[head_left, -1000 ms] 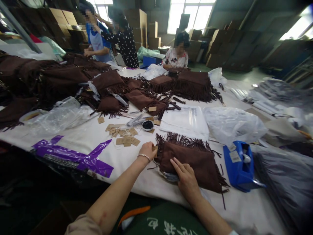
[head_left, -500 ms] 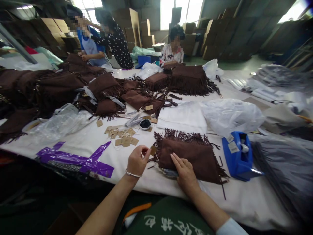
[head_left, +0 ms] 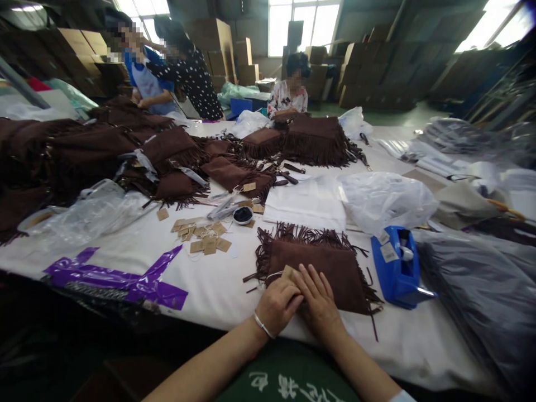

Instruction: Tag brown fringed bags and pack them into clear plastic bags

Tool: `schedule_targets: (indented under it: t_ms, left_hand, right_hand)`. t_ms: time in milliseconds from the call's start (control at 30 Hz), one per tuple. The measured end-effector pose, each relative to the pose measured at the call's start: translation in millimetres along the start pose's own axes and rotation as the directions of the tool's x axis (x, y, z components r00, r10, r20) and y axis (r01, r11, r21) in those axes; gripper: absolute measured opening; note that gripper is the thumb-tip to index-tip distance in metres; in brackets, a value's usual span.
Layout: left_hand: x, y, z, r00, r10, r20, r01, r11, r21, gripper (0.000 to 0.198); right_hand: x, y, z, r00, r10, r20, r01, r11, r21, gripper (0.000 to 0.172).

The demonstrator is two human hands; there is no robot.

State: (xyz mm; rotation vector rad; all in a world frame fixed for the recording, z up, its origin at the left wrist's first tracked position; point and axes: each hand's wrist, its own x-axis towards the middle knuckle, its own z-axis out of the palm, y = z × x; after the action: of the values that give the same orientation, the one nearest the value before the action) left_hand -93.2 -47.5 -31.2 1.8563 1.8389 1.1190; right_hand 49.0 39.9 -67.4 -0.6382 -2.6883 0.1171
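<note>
A brown fringed bag lies flat on the white-covered table before me. My left hand is over its near left part, fingers curled in on a small tan hang tag. From that tag a white string runs left over the bag's surface. My right hand rests on the bag with fingers stretched out flat, its fingertips beside the tag. Both hands are close together, and the left fingertips are partly hidden. To the left lie several loose tan tags, near a small white dish with dark contents.
A blue tape dispenser stands right of the bag. Beyond it lie grey plastic-wrapped goods. Clear plastic bags and piled brown fringed bags cover the table further back. Purple tape marks the front edge. Co-workers are across the table.
My left hand has moved right with the tag, from beside the bag's left edge to over it, next to my right hand. The view has shifted slightly.
</note>
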Motion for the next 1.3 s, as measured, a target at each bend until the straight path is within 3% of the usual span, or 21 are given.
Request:
schedule_targets:
  t_ms: [67, 100, 133, 200, 233, 267, 300, 367, 433, 467, 533, 633, 833, 967, 1100, 1167, 1200, 1233, 1300]
  left_hand:
    - [-14.1, -8.6, -17.4, 0.979, -0.184, -0.082, 0.171, 0.974, -0.147, 0.022]
    - [-22.3, -14.9, -24.4, 0.941, -0.323, -0.103, 0.291, 0.926, -0.241, 0.026]
    - [-30.9, -21.9, -29.3, 0.875, -0.477, -0.088, 0.421, 0.837, -0.350, 0.032]
    - [-46.4, -35.1, -32.3, 0.698, -0.713, 0.063, 0.618, 0.556, -0.556, 0.047]
    - [-51.8, -39.7, -30.2, 0.625, -0.761, 0.175, 0.664, 0.400, -0.632, 0.052]
    - [-54.8, -42.2, -26.3, 0.587, -0.759, 0.281, 0.673, 0.264, -0.691, 0.057]
    - [-54.8, -42.6, -20.8, 0.587, -0.721, 0.368, 0.653, 0.154, -0.741, 0.060]
    - [-45.5, -38.0, -8.1, 0.677, -0.589, 0.441, 0.539, -0.012, -0.842, 0.063]
    - [-27.1, -31.0, 2.2, 0.782, -0.481, 0.395, 0.370, -0.151, -0.917, 0.062]
    - [-16.7, -28.8, 5.2, 0.814, -0.458, 0.357, 0.292, -0.209, -0.933, 0.061]
    - [2.0, -29.5, 5.7, 0.832, -0.443, 0.333, 0.205, -0.313, -0.927, 0.059]
    - [17.3, -42.9, -3.3, 0.827, -0.417, 0.378, 0.201, -0.409, -0.890, 0.061]
    - [16.7, -72.9, -16.6, 0.766, -0.554, 0.326, 0.132, -0.361, -0.923, 0.050]
    - [15.5, -82.8, -20.2, 0.766, -0.509, 0.391, 0.193, -0.398, -0.897, 0.047]
    - [19.1, -88.6, -29.5, 0.746, -0.591, 0.307, 0.161, -0.288, -0.944, 0.046]
    - [21.0, -85.6, -32.9, 0.716, -0.674, 0.184, 0.149, -0.110, -0.983, 0.048]
    - [21.4, -82.0, -33.2, 0.711, -0.697, 0.089, 0.160, 0.037, -0.986, 0.049]
    - [21.2, -77.1, -32.6, 0.731, -0.683, -0.011, 0.190, 0.218, -0.957, 0.049]
    - [19.4, -65.0, -28.1, 0.837, -0.531, -0.129, 0.262, 0.596, -0.759, 0.050]
  right_hand:
    - [6.5, -1.2, 2.4, 0.998, -0.038, 0.049, 0.039, 0.999, -0.022, 0.072]
    - [10.0, -0.7, 4.2, 0.998, -0.040, 0.058, 0.041, 0.999, -0.026, 0.074]
    - [13.6, 0.5, 6.0, 0.998, -0.032, 0.060, 0.033, 0.999, -0.026, 0.074]
    - [20.7, 5.0, 8.6, 0.998, -0.030, 0.062, 0.031, 0.999, -0.012, 0.074]
    - [24.0, 7.7, 8.9, 0.997, -0.043, 0.065, 0.043, 0.999, 0.001, 0.074]
    - [26.9, 10.0, 8.4, 0.996, -0.060, 0.067, 0.059, 0.998, 0.015, 0.074]
    - [29.1, 11.7, 7.2, 0.995, -0.073, 0.064, 0.072, 0.997, 0.028, 0.074]
    - [31.3, 12.4, 3.0, 0.995, -0.090, 0.048, 0.088, 0.995, 0.042, 0.074]
    - [30.1, 9.2, -2.3, 0.995, -0.096, 0.022, 0.095, 0.994, 0.045, 0.074]
    - [28.3, 6.5, -4.9, 0.995, -0.097, 0.013, 0.096, 0.995, 0.041, 0.074]
    - [23.4, 0.1, -9.2, 0.996, -0.093, 0.009, 0.093, 0.995, 0.033, 0.075]
    - [15.6, -10.4, -12.4, 0.995, -0.097, 0.021, 0.096, 0.995, 0.031, 0.078]
    - [9.3, -29.5, -10.3, 0.988, -0.148, 0.032, 0.146, 0.987, 0.071, 0.081]
    - [7.7, -33.1, -6.2, 0.984, -0.180, 0.016, 0.178, 0.980, 0.086, 0.079]
    - [3.9, -32.2, 0.8, 0.979, -0.202, 0.033, 0.199, 0.977, 0.082, 0.077]
    - [2.3, -33.5, 4.9, 0.976, -0.212, 0.049, 0.208, 0.976, 0.071, 0.077]
    - [1.7, -34.7, 6.7, 0.975, -0.215, 0.061, 0.212, 0.975, 0.062, 0.077]
    - [1.3, -36.1, 8.1, 0.973, -0.215, 0.081, 0.212, 0.976, 0.053, 0.077]
    - [1.0, -38.2, 8.9, 0.968, -0.218, 0.128, 0.213, 0.976, 0.049, 0.075]
